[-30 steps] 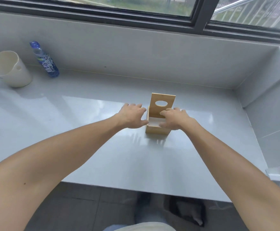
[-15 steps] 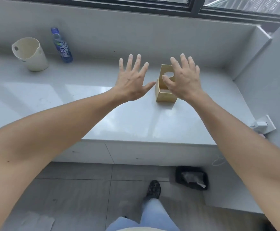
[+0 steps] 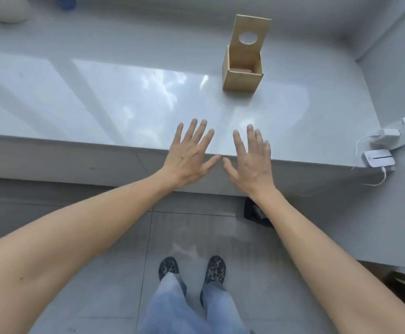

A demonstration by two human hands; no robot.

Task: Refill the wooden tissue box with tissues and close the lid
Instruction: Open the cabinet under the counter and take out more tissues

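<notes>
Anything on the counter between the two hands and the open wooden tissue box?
Nothing visible. The left hand and right hand hover open over the front edge of the glossy white counter; the light wooden tissue box, its hinged lid upright, stands farther back with only bare counter between.

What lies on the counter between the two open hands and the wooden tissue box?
Nothing: in the head view, only bare glossy counter separates the left hand and right hand from the open wooden tissue box.
</notes>
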